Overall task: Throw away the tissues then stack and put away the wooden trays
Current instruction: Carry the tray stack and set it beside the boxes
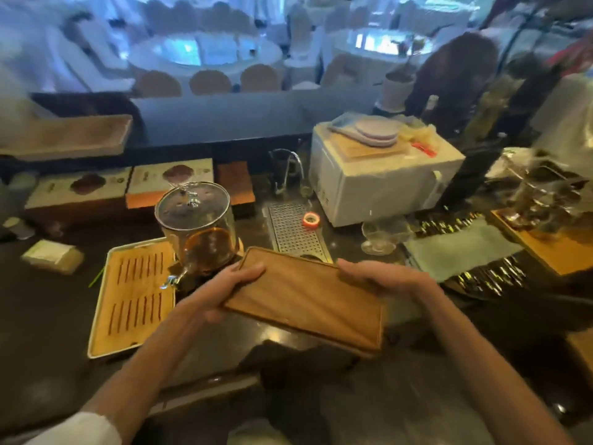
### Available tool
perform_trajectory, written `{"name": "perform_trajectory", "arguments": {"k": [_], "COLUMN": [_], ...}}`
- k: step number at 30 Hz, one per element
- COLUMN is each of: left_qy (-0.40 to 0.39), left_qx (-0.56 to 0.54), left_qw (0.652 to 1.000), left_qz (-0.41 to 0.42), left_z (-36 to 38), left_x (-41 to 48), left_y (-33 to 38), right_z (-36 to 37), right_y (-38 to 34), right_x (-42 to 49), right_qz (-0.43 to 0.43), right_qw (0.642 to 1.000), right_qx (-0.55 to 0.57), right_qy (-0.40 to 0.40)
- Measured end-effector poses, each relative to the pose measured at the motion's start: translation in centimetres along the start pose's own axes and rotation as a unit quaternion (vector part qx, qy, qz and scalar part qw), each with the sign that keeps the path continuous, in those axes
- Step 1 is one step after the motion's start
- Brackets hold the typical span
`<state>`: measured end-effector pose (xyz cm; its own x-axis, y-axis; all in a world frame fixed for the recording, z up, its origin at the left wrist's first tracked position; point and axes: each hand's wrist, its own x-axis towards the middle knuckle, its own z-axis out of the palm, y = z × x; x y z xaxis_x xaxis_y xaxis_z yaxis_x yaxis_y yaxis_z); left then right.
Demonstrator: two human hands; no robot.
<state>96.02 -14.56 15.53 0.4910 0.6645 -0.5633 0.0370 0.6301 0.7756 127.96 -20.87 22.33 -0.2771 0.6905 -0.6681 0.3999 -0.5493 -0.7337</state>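
Observation:
A brown wooden tray [305, 300] is held in the air above the dark counter, tilted down to the right. My left hand [224, 290] grips its near-left edge, thumb on top. My right hand [382, 277] grips its far-right edge. Whether more than one tray is stacked there, I cannot tell. Another wooden tray [64, 136] lies on the raised bar ledge at the far left. No tissues show clearly.
A slatted bamboo tea tray [128, 300] lies left of my hands, next to a glass tea dispenser [199, 226]. A metal drip grate [295, 229], a white appliance [378, 181], glass cups [382, 236], a grey cloth [459, 248] and cutlery fill the counter's right side.

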Motion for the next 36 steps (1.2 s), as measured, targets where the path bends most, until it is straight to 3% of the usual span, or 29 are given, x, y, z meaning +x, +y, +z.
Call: {"name": "perform_trajectory", "arguments": {"k": [2, 5, 10, 14, 18, 22, 24, 30, 36], "left_qy": [0.021, 0.06, 0.082, 0.014, 0.006, 0.146, 0.173, 0.202, 0.172], "left_qx": [-0.02, -0.041, -0.055, -0.143, -0.054, 0.01, 0.013, 0.048, 0.115], "left_qw": [1.0, 0.997, 0.993, 0.974, 0.987, 0.976, 0.972, 0.972, 0.974], "left_qz": [0.004, -0.007, 0.068, 0.175, 0.151, 0.16, 0.156, 0.114, 0.089], "left_z": [0.2, -0.3, -2.2, -4.0, -3.4, -4.5, -6.2, -11.3, -14.9], "left_x": [0.8, 1.5, 3.0, 4.7, 7.7, 12.4, 14.2, 18.6, 23.5], "left_y": [2.4, 7.3, 20.1, 28.0, 28.4, 28.1, 28.6, 30.7, 32.9], "right_z": [-3.3, -6.8, -9.8, -11.1, -10.2, -8.9, -8.8, -12.4, -12.2], "right_y": [-3.2, -6.5, -13.5, -18.4, -21.5, -23.5, -24.2, -28.8, -31.1], "right_x": [1.9, 4.4, 6.4, 8.7, 13.0, 18.4, 20.9, 27.5, 35.5], "right_qz": [0.016, -0.023, -0.106, -0.191, -0.229, -0.245, -0.244, -0.202, -0.199], "right_qw": [0.998, 0.995, 0.992, 0.976, 0.958, 0.955, 0.959, 0.976, 0.973], "right_qx": [-0.028, -0.035, 0.031, 0.106, 0.165, 0.148, 0.125, 0.079, 0.066], "right_qy": [-0.061, -0.09, -0.062, 0.007, 0.046, 0.076, 0.075, 0.006, 0.097]}}
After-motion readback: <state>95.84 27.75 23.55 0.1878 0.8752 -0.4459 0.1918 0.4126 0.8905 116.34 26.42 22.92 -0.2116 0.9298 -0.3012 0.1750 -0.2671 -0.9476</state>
